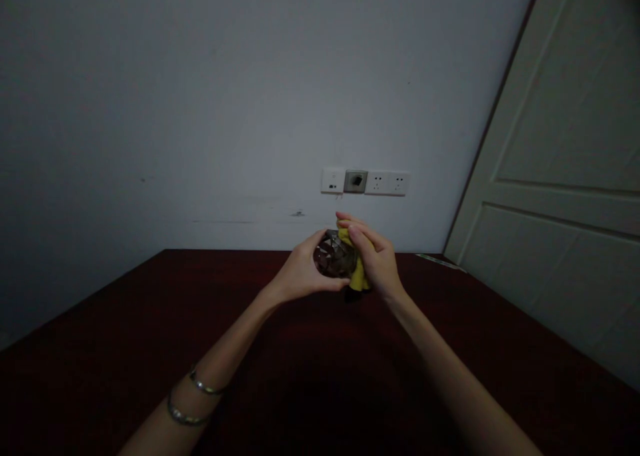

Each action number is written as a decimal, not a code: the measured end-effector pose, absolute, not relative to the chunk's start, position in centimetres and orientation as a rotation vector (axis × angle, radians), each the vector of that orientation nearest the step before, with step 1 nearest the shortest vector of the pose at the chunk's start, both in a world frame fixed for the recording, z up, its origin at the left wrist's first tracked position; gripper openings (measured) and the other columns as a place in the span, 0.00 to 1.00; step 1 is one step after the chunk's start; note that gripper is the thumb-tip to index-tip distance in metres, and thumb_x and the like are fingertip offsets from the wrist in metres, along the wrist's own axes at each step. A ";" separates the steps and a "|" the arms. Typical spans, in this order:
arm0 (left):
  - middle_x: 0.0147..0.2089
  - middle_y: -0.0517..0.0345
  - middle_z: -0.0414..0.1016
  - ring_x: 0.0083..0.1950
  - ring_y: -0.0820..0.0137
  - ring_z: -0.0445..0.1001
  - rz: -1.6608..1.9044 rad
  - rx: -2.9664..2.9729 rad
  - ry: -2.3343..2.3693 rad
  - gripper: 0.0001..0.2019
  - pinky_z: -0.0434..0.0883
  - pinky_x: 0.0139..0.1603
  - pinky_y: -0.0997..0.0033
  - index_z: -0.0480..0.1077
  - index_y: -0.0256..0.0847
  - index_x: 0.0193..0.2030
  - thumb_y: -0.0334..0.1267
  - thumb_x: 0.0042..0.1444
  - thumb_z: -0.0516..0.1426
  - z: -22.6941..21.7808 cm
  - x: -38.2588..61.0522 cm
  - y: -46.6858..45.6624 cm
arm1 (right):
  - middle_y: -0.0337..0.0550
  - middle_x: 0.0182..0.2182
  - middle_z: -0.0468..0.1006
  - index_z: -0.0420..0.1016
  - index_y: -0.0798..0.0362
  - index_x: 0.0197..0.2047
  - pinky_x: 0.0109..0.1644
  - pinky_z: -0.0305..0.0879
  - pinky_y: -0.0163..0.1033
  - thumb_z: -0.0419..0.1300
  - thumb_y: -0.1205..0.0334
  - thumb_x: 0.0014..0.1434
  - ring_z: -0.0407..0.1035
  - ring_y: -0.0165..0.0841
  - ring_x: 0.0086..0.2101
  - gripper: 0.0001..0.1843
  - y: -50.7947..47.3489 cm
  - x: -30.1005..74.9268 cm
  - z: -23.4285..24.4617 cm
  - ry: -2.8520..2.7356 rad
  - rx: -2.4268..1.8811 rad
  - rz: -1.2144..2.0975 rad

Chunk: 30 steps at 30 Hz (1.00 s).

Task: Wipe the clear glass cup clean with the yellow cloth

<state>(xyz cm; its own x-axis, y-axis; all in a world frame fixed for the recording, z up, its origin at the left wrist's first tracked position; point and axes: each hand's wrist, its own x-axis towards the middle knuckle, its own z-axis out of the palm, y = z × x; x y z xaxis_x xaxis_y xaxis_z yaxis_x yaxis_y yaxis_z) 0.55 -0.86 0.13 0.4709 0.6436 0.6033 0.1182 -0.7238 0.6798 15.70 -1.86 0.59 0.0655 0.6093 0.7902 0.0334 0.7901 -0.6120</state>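
My left hand (303,267) is closed round the left side of a clear, faceted glass vessel (334,256), thumb along its top and a finger beneath it. The vessel looks like a cut-glass cup or jar; its exact kind is hard to make out in the dim light. A yellow cloth (360,276) lies against the right side of the glass. My right hand (376,259) grips this cloth and presses it to the glass, with part of the cloth hanging below the fingers. Both hands are held above the dark red table.
The dark red tabletop (310,356) runs up to a pale wall (225,109). Sockets and switch plates (365,181) are set in the wall beyond my hands. A pale panelled door (565,176) stands at the right. A thin flat strip (440,262) lies at the table's far right edge.
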 end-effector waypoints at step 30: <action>0.47 0.49 0.75 0.45 0.63 0.75 1.260 1.778 0.451 0.31 0.73 0.46 0.64 0.67 0.35 0.49 0.42 0.36 0.68 -0.8 1.2 -0.2 | 0.41 0.52 0.76 0.80 0.43 0.41 0.58 0.64 0.52 0.58 0.54 0.60 0.69 0.38 0.53 0.10 -2.5 15.3 0.8 -1.435 -0.517 0.461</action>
